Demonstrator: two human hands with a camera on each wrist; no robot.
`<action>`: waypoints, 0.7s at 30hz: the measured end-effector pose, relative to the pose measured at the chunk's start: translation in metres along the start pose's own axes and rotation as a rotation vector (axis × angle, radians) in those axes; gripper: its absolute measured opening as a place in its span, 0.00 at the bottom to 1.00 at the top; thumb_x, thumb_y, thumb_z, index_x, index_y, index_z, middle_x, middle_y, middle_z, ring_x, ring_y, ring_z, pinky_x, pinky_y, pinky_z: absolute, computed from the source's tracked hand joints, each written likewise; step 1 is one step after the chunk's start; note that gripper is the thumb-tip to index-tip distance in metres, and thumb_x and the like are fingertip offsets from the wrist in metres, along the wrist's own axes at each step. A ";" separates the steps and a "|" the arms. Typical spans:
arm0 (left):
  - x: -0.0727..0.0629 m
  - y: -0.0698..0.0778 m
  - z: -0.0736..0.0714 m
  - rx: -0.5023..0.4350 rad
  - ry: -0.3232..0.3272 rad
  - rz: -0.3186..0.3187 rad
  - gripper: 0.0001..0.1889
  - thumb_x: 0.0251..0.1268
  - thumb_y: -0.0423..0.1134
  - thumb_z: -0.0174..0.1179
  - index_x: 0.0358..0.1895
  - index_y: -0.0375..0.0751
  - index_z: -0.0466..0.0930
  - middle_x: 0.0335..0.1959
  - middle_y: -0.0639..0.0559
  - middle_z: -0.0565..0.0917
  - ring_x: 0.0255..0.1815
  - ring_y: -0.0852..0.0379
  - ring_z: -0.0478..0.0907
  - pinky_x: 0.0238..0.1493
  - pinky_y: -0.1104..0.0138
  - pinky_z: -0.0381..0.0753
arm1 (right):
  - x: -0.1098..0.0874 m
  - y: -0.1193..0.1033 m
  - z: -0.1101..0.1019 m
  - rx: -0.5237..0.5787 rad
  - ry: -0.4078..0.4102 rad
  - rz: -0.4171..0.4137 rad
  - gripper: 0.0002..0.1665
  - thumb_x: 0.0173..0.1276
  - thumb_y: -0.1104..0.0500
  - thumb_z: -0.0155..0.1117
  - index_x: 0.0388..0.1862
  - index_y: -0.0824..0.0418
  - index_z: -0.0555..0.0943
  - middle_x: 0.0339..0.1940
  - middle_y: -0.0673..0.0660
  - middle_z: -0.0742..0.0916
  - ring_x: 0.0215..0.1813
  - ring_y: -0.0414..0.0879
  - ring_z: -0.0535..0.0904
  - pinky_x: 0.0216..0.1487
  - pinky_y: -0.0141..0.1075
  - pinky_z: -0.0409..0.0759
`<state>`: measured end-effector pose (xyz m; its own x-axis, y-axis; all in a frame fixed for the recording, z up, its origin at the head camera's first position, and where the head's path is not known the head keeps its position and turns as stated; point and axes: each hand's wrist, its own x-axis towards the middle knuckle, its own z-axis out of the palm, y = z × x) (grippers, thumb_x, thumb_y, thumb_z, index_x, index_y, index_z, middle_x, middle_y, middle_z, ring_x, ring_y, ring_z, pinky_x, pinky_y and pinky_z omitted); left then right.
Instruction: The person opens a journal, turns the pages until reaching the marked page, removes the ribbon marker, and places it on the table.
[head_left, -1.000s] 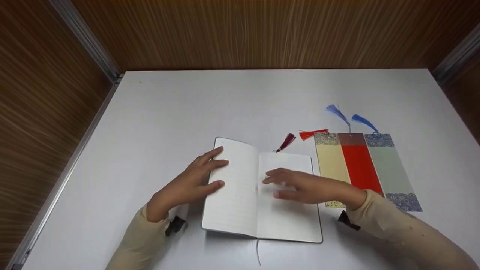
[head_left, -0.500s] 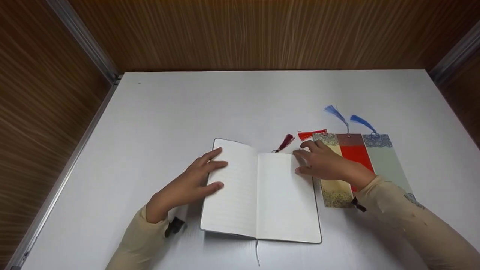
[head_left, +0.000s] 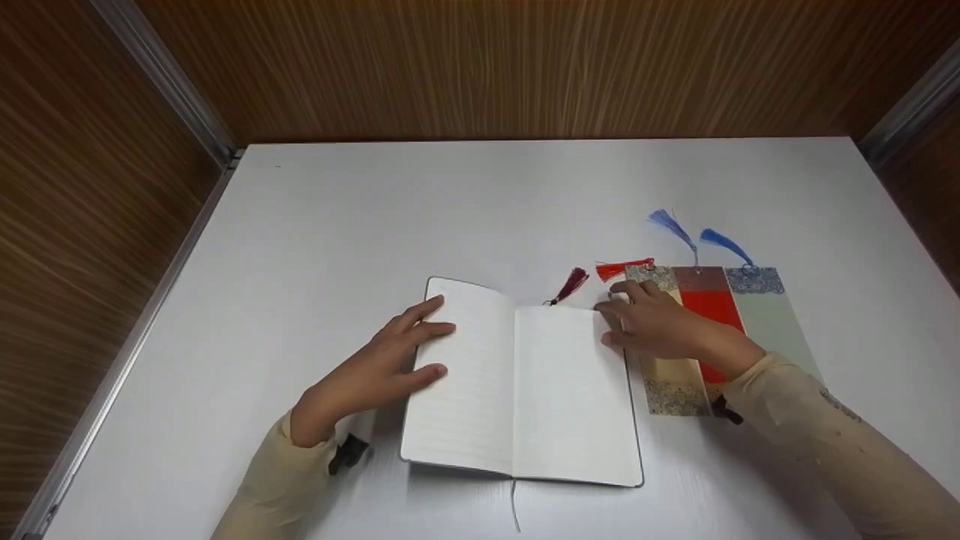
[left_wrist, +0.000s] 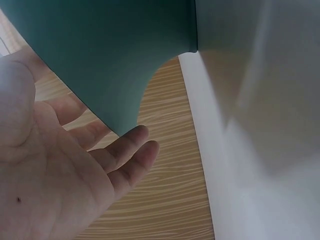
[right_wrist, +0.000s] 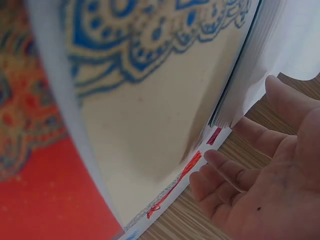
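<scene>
An open notebook (head_left: 562,405) with blank pages lies at the centre of the head view. My left hand (head_left: 379,360) grips the edge of its left half, thumb and two fingers on the page. In the left wrist view, the other fingers lie on the outer side of the green cover (left_wrist: 110,55). My right hand (head_left: 660,326) is at the upper right corner of the right page, thumb and index fingertip against the page edges. Its remaining fingers are loosely bent beside the notebook, over the cream bookmark (head_left: 667,371). A dark red tassel (head_left: 571,286) sticks out from the notebook's top edge.
Right of the notebook, a red bookmark (head_left: 709,304) and a pale green bookmark (head_left: 769,319) lie side by side with the cream one. Their blue tassels (head_left: 724,244) and a red tassel (head_left: 624,268) point away. A ribbon (head_left: 515,506) trails below the notebook.
My right hand has moved from over the middle of the right page to its upper right corner, then slid slightly further right. My left hand keeps its hold.
</scene>
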<state>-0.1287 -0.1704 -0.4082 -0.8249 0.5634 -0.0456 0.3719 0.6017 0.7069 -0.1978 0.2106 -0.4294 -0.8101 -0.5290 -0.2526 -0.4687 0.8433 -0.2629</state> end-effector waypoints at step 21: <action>0.000 -0.002 0.000 -0.029 -0.009 0.012 0.29 0.70 0.47 0.56 0.70 0.42 0.64 0.79 0.48 0.50 0.79 0.45 0.49 0.72 0.48 0.58 | -0.023 -0.016 -0.004 0.766 -0.167 0.102 0.49 0.69 0.42 0.59 0.77 0.64 0.51 0.70 0.67 0.71 0.65 0.61 0.73 0.65 0.56 0.71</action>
<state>-0.1298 -0.1716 -0.4100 -0.8165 0.5757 -0.0435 0.3690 0.5784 0.7275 -0.1725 0.2095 -0.4157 -0.7443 -0.5107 -0.4303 0.0275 0.6203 -0.7838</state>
